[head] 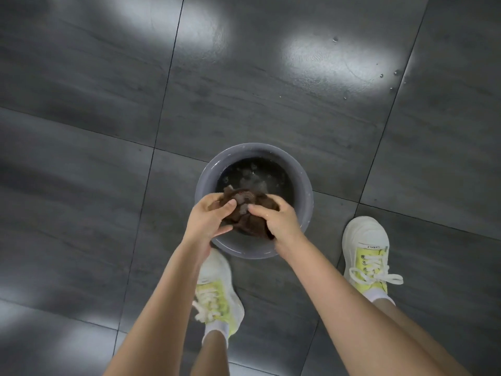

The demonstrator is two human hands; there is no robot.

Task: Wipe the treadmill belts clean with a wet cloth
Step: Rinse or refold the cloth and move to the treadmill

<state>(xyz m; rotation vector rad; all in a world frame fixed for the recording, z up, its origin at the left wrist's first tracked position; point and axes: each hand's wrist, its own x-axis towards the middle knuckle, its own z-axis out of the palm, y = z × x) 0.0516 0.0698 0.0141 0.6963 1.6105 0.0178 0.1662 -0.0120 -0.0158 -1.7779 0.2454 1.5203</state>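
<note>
While both hands, the left hand [208, 215] and right hand [276, 217], squeezed the brown cloth [245, 206] above the basin [208, 172], water could have splashed over its rim onto the floor [81, 158].

Left shoe [217, 291] blurred; cloth [241, 203] partly under the right hand [279, 221]

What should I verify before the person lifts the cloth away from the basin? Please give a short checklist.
1. Both the left hand and right hand grip the brown cloth: ok.
2. The cloth is above the grey basin, so drips fall inside: ok.
3. The basin holds water for rinsing: ok.
4. The cloth is wrung enough: cannot tell.
5. The floor is dry: droplets lie on the tiles beyond the basin: not ok.
6. The treadmill is near: not in view, cannot tell.
</note>
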